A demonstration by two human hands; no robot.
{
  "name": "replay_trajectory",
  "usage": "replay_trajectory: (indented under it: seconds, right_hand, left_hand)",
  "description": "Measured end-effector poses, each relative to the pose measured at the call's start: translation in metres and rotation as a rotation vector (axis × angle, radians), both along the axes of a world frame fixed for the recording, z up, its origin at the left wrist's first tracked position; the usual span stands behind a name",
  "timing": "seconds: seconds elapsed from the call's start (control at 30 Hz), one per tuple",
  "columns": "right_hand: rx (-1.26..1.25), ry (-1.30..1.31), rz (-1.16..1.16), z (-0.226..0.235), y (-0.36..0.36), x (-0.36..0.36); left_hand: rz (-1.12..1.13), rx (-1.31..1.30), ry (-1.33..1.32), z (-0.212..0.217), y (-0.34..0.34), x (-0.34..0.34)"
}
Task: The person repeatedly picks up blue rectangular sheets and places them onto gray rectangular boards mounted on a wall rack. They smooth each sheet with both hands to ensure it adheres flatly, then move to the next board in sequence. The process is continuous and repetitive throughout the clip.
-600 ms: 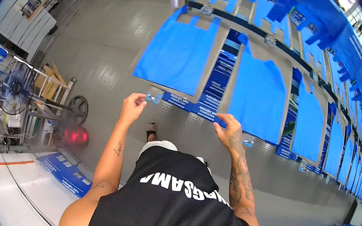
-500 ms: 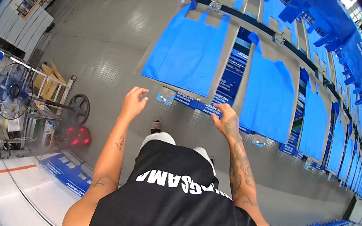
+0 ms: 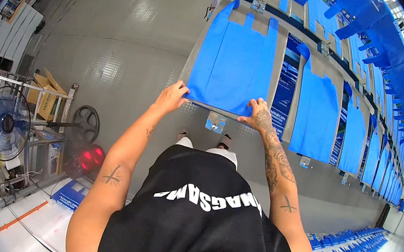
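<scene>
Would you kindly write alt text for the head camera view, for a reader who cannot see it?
Seen from above, a person's left hand and right hand each press a bottom corner of a blue bag lying flat on a grey metal pallet. More blue bags on pallets line up to the right; a standing fan is at the left.

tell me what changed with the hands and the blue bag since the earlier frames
Both hands moved forward onto the blue bag on the board. The left hand now grips its lower left corner and the right hand presses its lower right corner; earlier they were at a lower strip, short of the bag. The row of other blue bags and the fan stayed as they were.
</scene>
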State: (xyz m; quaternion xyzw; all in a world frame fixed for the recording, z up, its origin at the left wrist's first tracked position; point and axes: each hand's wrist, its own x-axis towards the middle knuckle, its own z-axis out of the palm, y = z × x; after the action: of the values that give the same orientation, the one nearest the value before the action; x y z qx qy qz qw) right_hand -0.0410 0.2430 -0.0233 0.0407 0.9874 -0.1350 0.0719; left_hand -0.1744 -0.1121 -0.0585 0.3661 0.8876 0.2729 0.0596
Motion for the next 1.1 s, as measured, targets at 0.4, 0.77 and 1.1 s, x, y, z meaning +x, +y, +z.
replay_trajectory:
  seconds: [0.4, 0.77, 1.1]
  right_hand:
    - [-0.046, -0.109, 0.033, 0.003, -0.022, -0.025]
    - [-0.063, 0.091, 0.150, -0.006, -0.005, -0.036]
    - [-0.145, 0.047, 0.063, 0.053, 0.051, -0.046]
  left_hand:
    - [-0.135, -0.047, -0.111, 0.012, 0.005, -0.022]
    - [-0.259, 0.032, 0.295, 0.013, 0.068, -0.016]
    - [0.036, 0.291, 0.010, 0.078, 0.054, -0.096]
